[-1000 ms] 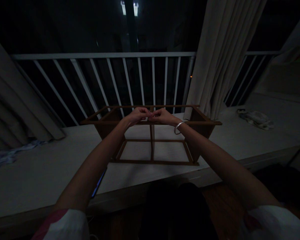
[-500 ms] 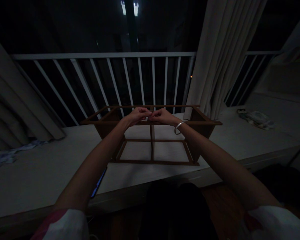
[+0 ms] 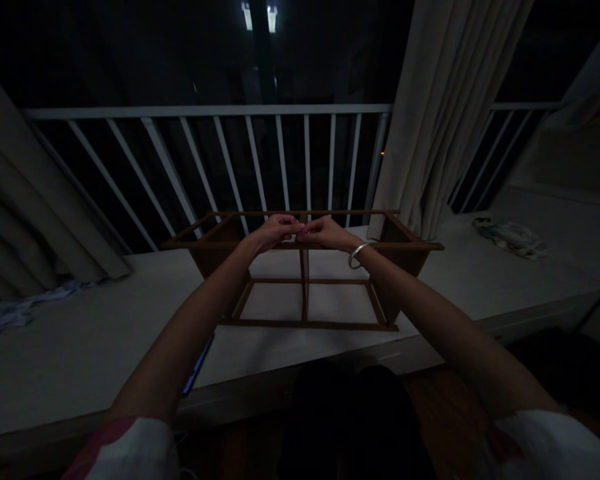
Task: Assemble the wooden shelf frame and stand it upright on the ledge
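Left hand (image 3: 276, 232) and right hand (image 3: 327, 233) met at fingertips, mid-length along brown rectangular wooden frame (image 3: 305, 303) on white ledge (image 3: 120, 320). Each grip's closure: too dim to tell.

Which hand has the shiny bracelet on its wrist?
The right hand: a silver bracelet circles its wrist, while the left hand has a bare wrist.

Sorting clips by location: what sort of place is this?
Probably a room in a home, perhaps at night: long curtains, a white railing against the dark, and a pale ledge with a wooden frame on it.
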Tool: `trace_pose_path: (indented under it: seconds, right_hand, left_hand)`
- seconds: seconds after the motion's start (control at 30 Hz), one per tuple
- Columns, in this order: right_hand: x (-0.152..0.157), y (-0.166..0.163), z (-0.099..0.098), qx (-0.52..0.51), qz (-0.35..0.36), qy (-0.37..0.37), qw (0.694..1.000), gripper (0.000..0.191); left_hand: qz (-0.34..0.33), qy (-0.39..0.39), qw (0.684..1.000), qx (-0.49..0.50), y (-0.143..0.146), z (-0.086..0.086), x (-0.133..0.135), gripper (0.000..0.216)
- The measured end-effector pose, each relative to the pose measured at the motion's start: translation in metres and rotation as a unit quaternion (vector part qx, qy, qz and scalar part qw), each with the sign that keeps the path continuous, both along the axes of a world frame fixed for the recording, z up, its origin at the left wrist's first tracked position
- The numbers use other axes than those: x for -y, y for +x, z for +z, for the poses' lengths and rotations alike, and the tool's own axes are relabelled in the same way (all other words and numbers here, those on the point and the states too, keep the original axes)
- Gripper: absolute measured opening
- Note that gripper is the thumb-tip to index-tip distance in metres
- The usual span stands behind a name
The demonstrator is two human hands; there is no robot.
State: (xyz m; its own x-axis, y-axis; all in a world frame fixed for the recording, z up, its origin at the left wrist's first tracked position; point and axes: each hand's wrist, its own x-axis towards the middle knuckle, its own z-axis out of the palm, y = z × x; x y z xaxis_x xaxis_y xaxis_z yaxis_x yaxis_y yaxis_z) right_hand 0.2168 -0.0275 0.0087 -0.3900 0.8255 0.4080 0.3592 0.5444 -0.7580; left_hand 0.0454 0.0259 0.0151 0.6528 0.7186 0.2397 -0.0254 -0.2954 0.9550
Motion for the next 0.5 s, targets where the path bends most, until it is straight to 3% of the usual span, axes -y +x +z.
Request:
trace_pose_path:
  seconds: [0.27,0.5]
  right_hand:
    - [0.0059,-0.0006,0.0029,0.005,-0.014,-0.012,1.0,0.037]
    - [0.0025,0.0004,0.0009,0.008,-0.004,-0.002,1.0,0.038]
  left_hand:
    - [0.006,-0.027,1.0,0.0,0.0,0.0007,0.0009,0.028]
    - [-0.012,-0.003,1.0,0.003,0.0001,0.0002,0.0001,0.027]
